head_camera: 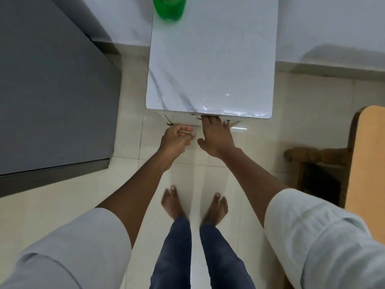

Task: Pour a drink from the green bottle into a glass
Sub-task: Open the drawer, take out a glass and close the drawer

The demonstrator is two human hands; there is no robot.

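The green bottle (169, 7) stands at the far left corner of a small white marble-patterned table (212, 59); only its lower part shows at the top edge of the view. No glass is visible. My right hand (215, 136) reaches under the table's near edge, fingers straight, their tips hidden below the top. My left hand (177, 138) hovers just left of it, in front of the table, fingers loosely curled and holding nothing. Both hands are far from the bottle.
A large grey appliance (52, 90) fills the left side. A wooden table edge (366, 163) and a wooden chair (320, 163) stand at the right. My bare feet (193, 205) rest on a pale tiled floor in front of the table.
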